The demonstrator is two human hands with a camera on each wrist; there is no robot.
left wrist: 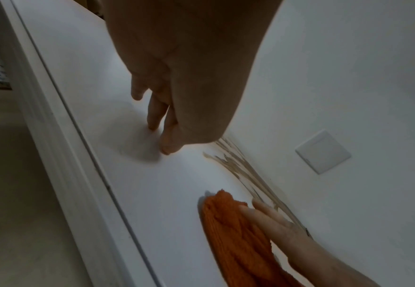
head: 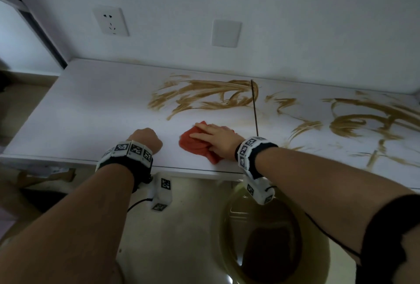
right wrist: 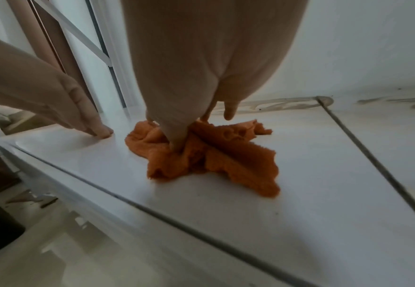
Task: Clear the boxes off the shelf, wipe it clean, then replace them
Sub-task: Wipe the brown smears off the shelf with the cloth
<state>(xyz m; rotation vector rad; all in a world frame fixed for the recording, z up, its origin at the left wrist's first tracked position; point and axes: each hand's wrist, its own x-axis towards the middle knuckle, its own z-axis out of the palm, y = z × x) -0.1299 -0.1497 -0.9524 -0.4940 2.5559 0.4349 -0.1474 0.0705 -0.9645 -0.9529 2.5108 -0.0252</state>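
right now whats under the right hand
An orange cloth lies bunched under the right hand, pressed onto the white shelf. Whether brown smears remain beneath the cloth cannot be seen; it covers that patch.

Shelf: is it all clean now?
No, the shelf still has brown smears near the wall, past the orange cloth under the right hand.

Wall socket [head: 110, 21], blank plate [head: 226, 33], basin [head: 272, 238].
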